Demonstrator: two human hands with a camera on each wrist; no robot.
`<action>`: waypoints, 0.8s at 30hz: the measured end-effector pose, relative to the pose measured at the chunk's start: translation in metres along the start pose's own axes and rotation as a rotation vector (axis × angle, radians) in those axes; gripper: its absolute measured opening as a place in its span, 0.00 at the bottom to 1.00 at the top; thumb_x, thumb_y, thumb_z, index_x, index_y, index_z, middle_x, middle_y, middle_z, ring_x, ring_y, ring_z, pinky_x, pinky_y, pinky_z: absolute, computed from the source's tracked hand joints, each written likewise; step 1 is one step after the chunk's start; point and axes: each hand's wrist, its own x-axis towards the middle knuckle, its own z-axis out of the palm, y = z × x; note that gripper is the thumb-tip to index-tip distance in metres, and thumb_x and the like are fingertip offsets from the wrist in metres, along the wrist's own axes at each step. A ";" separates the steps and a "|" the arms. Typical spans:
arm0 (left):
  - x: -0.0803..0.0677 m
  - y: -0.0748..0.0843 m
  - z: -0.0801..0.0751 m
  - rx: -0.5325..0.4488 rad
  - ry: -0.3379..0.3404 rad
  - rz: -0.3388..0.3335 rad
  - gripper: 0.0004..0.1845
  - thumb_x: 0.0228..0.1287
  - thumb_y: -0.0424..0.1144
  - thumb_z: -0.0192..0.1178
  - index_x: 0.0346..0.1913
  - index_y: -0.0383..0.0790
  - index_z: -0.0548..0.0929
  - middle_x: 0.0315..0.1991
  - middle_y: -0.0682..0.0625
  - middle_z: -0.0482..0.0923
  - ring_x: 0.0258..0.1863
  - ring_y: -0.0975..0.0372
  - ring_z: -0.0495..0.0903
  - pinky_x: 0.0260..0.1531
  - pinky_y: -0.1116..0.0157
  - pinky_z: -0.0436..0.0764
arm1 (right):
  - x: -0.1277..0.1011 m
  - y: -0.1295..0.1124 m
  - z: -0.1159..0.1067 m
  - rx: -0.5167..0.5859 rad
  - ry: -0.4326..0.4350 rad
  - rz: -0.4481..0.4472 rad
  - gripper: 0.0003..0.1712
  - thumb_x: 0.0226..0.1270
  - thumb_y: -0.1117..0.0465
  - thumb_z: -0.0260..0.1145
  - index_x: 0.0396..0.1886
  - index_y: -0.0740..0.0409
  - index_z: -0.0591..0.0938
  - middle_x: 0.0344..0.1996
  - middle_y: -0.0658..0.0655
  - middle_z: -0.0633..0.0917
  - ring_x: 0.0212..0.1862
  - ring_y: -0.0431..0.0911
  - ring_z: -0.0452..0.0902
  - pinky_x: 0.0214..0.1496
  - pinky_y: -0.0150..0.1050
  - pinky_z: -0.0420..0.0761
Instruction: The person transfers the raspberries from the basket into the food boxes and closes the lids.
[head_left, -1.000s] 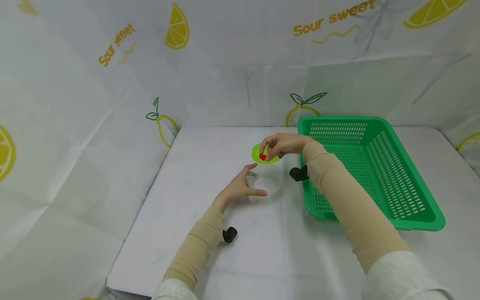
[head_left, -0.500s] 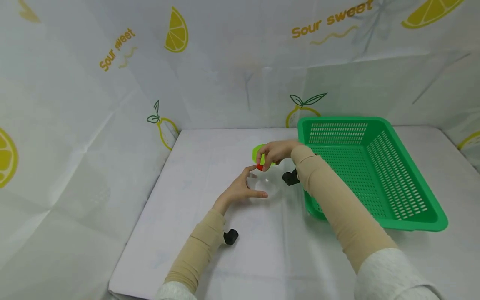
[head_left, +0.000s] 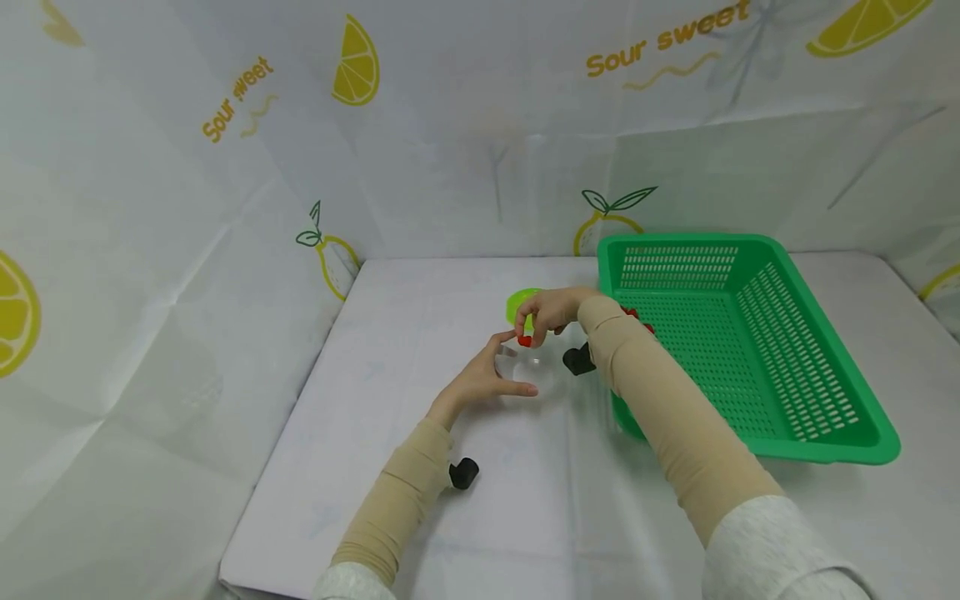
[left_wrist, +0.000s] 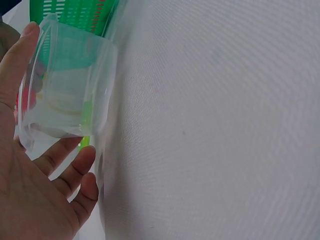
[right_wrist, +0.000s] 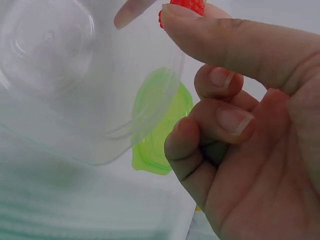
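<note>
A clear plastic cup [head_left: 534, 368] stands on the white table, and my left hand [head_left: 501, 367] grips it from the left, thumb and fingers curled round its wall. The left wrist view shows the cup [left_wrist: 65, 90] held in my left hand [left_wrist: 35, 200]. My right hand [head_left: 534, 327] pinches a small red berry-like piece [head_left: 524, 340] between thumb and forefinger, just over the cup's far rim. In the right wrist view the red piece [right_wrist: 185, 6] sits at my right hand's [right_wrist: 240, 115] fingertips above the cup's open mouth [right_wrist: 65, 75]. A light green lid [head_left: 519, 302] lies flat behind the cup.
A green slotted basket [head_left: 825, 450] stands to the right, close to my right forearm, with a few small red pieces [head_left: 630, 314] at its near left corner. Lemon-print sheets wall in the table at the back and left.
My right hand has carried the red piece from above the green lid toward me, to the cup's rim. My left hand has stayed on the cup.
</note>
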 end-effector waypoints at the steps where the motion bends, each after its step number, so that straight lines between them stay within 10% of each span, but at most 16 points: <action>1: 0.000 0.000 0.000 0.001 0.000 0.001 0.54 0.39 0.59 0.73 0.69 0.64 0.52 0.63 0.54 0.65 0.39 0.60 0.76 0.45 0.61 0.73 | 0.001 0.001 0.001 0.006 0.001 0.005 0.13 0.56 0.65 0.65 0.42 0.53 0.79 0.18 0.47 0.71 0.20 0.41 0.58 0.24 0.30 0.61; 24: 0.002 -0.001 0.001 -0.003 -0.001 0.004 0.52 0.40 0.58 0.73 0.69 0.65 0.52 0.64 0.52 0.63 0.39 0.59 0.74 0.44 0.62 0.73 | 0.007 0.011 0.008 -0.047 0.035 0.000 0.14 0.55 0.65 0.66 0.42 0.53 0.79 0.17 0.47 0.66 0.20 0.40 0.56 0.22 0.30 0.55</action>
